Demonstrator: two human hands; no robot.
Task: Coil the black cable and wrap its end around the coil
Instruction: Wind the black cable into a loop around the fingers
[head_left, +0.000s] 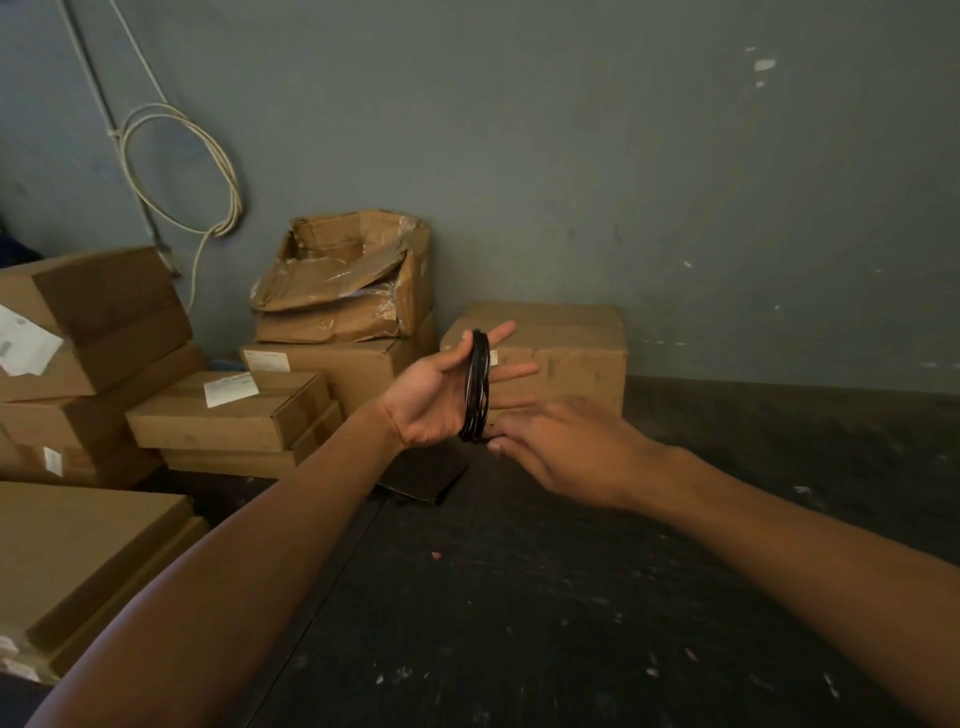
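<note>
Cable coiled; end wrap pending

The black cable (477, 387) is looped upright around the spread left hand (441, 395); its lower end is pinched by the right hand (566, 447).

1. The left hand (434, 397) is held palm up, fingers spread, with the black cable (477, 387) wound in several loops around them.
2. The right hand (566, 449), blurred, touches the coil's lower end.
3. Cardboard boxes (540, 353) stand far and left against a grey wall (623, 182).
</note>
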